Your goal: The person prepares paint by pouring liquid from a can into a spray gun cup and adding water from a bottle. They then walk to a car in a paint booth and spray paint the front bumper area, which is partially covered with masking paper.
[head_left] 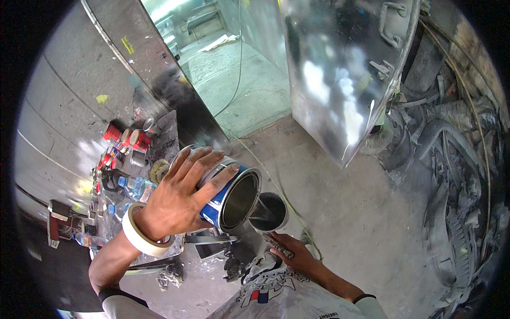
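My left hand is closed round a blue-and-white metal can, which it holds tipped to the right with its round mouth facing down and right. From the can's lip a thin stream of clear liquid runs into a cup. That cup, dark inside with a pale rim, is in my right hand, whose fingers wrap its lower side just in front of my shirt. A roll of masking tape sits round my left wrist like a bracelet.
On the left, a cluttered bench carries red cans and plastic bottles. Ahead, a metal door stands ajar beside a lit booth. A hose crosses the floor. Dusty scrap parts are heaped at right.
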The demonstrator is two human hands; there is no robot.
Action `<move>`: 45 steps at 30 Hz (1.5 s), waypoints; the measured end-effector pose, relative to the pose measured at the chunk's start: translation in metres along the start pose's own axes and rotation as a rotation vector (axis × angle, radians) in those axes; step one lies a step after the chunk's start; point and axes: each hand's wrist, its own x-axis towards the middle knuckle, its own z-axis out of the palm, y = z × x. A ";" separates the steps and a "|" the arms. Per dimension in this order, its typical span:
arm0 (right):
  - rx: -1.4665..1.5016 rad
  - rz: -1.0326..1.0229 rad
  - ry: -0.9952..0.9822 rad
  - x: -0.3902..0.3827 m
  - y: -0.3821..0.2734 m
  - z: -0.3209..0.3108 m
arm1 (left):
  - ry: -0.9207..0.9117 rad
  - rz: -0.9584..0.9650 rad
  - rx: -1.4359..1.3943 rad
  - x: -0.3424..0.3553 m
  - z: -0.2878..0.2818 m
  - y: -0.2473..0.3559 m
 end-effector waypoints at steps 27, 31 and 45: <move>0.045 -0.006 -0.006 -0.005 0.009 -0.001 | 0.019 0.056 0.164 0.013 -0.009 0.013; 0.028 -0.019 0.003 -0.006 0.009 -0.002 | 0.007 0.053 0.190 0.015 -0.008 0.015; 0.026 -0.046 0.056 -0.008 0.006 -0.003 | 0.052 -0.082 -0.105 0.005 0.020 0.014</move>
